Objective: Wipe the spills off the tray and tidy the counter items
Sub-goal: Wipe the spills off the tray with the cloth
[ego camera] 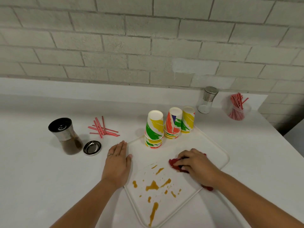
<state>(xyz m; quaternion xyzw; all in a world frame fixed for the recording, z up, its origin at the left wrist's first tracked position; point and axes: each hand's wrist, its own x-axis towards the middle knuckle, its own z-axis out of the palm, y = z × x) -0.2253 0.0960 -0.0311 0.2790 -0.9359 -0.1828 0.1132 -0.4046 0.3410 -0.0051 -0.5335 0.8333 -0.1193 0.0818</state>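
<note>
A white tray (218,150) lies turned at an angle on the white counter. Orange-brown spills (153,185) streak its near half. My right hand (195,167) presses a red cloth (174,162) onto the tray, fingers curled over it, just right of the spills. Flat and with straight fingers, my left hand (117,162) rests on the tray's left edge. Three stacks of upside-down colourful paper cups (169,125) stand on the tray's far corner.
On the counter to the left stand a pepper grinder (65,135), a loose metal lid (92,147) and scattered red-striped straws (102,128). At the back right are a salt shaker (207,100) and a glass holding straws (236,106). The counter edge drops off at right.
</note>
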